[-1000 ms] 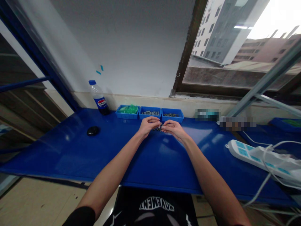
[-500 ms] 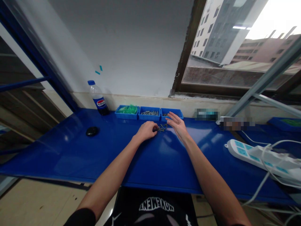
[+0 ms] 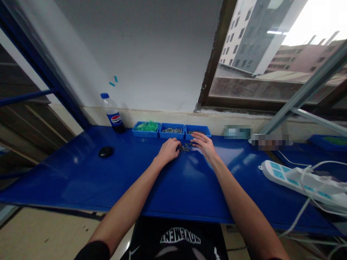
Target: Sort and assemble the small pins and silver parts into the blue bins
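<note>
A small pile of thin dark metal pins [image 3: 185, 147] lies on the blue table [image 3: 173, 184], just in front of three blue trays. My left hand [image 3: 169, 150] rests on the table with its fingers curled, fingertips against the left edge of the pile; whether it holds a pin is hidden. My right hand [image 3: 204, 144] lies flat with fingers spread, just right of the pile and close to the right tray [image 3: 198, 127], which holds dark small parts. The middle tray [image 3: 172, 126] holds grey metal pieces and the left tray [image 3: 146, 127] green plastic ones.
A cola bottle [image 3: 112, 113] stands at the back left by the wall. A black round object [image 3: 106, 151] lies on the left of the table. A white power strip [image 3: 298, 178] with cables sits at the right, near another blue tray [image 3: 329, 141]. A window is behind.
My hands, held together over the pins a second ago, have come apart. The left has dropped curled onto the table and the right has opened flat beside the pile.
</note>
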Available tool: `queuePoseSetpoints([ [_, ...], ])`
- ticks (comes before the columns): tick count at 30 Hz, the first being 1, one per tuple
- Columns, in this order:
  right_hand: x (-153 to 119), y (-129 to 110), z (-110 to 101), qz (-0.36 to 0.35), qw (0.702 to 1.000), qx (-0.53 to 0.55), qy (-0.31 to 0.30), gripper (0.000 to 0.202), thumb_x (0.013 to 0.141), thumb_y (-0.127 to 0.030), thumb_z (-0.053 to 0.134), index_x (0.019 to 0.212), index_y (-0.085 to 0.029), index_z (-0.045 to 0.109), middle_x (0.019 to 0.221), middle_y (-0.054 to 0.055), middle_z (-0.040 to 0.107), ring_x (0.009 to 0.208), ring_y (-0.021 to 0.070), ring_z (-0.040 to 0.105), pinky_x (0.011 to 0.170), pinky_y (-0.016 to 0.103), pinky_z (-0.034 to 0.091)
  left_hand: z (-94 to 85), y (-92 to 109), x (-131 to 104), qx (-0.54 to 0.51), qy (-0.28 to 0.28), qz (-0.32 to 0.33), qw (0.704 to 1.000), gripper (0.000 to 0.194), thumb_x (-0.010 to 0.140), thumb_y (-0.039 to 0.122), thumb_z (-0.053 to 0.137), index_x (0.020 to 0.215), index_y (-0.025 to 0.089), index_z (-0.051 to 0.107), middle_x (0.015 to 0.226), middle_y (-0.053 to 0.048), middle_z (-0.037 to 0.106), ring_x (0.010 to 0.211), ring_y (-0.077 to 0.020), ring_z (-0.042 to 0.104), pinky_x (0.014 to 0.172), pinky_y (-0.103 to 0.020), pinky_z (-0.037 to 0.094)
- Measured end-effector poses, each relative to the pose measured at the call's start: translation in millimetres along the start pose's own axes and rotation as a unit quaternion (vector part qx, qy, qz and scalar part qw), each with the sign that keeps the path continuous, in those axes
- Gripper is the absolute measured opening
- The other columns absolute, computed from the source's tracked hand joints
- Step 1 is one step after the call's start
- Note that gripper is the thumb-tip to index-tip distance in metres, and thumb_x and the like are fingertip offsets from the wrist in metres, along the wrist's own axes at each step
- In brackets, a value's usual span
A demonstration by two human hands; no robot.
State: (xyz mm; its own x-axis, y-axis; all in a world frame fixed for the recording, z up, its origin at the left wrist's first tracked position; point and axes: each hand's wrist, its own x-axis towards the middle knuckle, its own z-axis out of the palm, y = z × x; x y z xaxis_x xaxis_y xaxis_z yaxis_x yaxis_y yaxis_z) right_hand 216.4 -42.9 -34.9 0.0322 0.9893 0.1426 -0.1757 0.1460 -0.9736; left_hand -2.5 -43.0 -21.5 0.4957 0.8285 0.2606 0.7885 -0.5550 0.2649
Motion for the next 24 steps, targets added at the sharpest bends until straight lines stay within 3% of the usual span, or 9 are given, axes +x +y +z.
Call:
queuePoseSetpoints([
  [4, 0.1, 0.5, -0.1, 0.005, 1.0, 0.0, 0.0, 0.05, 0.069, -0.04, 0.089, 0.114, -0.026, 0.074, 0.128, 0.01, 0.074, 0.098, 0.024, 0.075, 0.081, 0.035, 0.059, 1.2, -2.2, 0.9, -0.019, -0.016, -0.022, 0.999, 0.022, 0.087, 0.014, 0.059, 0.102, 0.02, 0.074, 0.106, -0.01, 0.071, 0.097, -0.023, 0.067, 0.086, -0.03, 0.052],
  [16, 0.2, 1.4, -0.7, 0.017, 1.0, 0.01, -0.005, 0.047, 0.069, -0.04, 0.088, 0.111, -0.025, 0.075, 0.125, 0.009, 0.075, 0.093, 0.0222, 0.075, 0.079, 0.033, 0.058, 2.9, -1.5, 2.2, -0.045, 0.021, -0.025, 0.998, 0.033, 0.086, 0.009, 0.055, 0.113, 0.017, 0.073, 0.101, -0.01, 0.069, 0.09, -0.0216, 0.067, 0.085, -0.031, 0.052],
  [21, 0.8, 3.3, -0.6, 0.017, 1.0, 0.007, -0.007, 0.045, 0.069, -0.041, 0.088, 0.109, -0.025, 0.075, 0.119, 0.008, 0.077, 0.089, 0.0203, 0.074, 0.076, 0.031, 0.057, 3.4, -1.7, 7.4, -0.167, 0.085, -0.008, 0.982, 0.03, 0.087, 0.01, 0.059, 0.113, 0.016, 0.073, 0.094, -0.008, 0.069, 0.082, -0.0181, 0.066, 0.083, -0.03, 0.054],
  [24, 1.6, 4.2, 0.1, 0.014, 1.0, -0.01, -0.005, 0.045, 0.068, -0.045, 0.088, 0.106, -0.023, 0.076, 0.102, 0.007, 0.08, 0.079, 0.0186, 0.072, 0.071, 0.031, 0.055, 5.4, 0.1, 9.3, -0.264, 0.126, 0.012, 0.956, 0.029, 0.086, 0.012, 0.065, 0.115, 0.017, 0.071, 0.098, -0.008, 0.071, 0.084, -0.017, 0.068, 0.082, -0.029, 0.056],
])
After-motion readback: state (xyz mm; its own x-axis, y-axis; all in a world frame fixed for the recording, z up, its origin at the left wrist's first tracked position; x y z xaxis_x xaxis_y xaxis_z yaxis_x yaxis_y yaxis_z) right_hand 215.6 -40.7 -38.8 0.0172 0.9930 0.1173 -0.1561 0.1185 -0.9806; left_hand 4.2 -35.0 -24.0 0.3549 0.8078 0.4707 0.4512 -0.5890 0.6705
